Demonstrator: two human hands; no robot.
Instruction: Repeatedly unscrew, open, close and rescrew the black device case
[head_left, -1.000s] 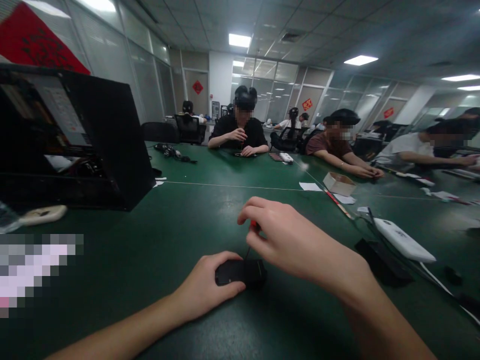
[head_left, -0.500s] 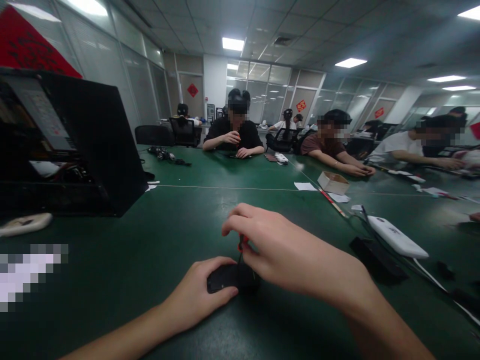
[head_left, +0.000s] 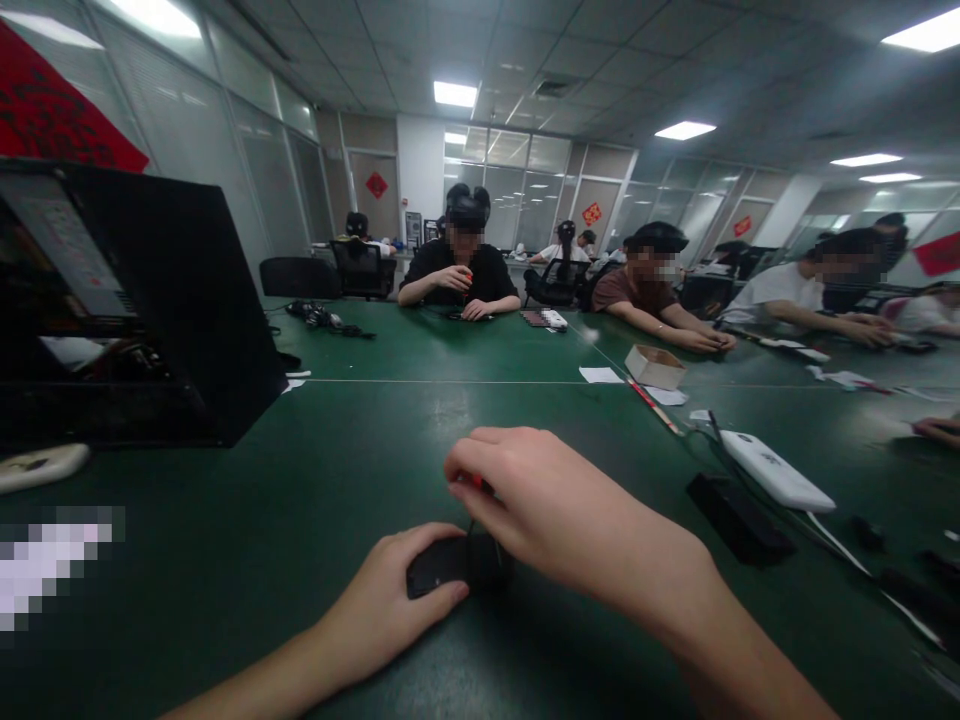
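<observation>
My left hand (head_left: 390, 600) lies on the green table (head_left: 315, 480) with its fingers wrapped round a small black device (head_left: 450, 565), pressing it down. Just above it, my right hand (head_left: 547, 510) is closed in a pinch on a small red-handled screwdriver (head_left: 474, 485), whose thin dark shaft points down onto the device. Most of the handle is hidden in my fingers.
An open black computer case (head_left: 142, 300) stands at the left. To the right lie a white power bank (head_left: 776, 470), a black flat object (head_left: 739, 520) and cables. A small cardboard box (head_left: 655, 366) sits further back. Several people sit working along the far and right sides.
The view has shifted slightly, so both hands and the device sit lower and a little left in the picture. My right fingers have turned a little on the screwdriver handle.
</observation>
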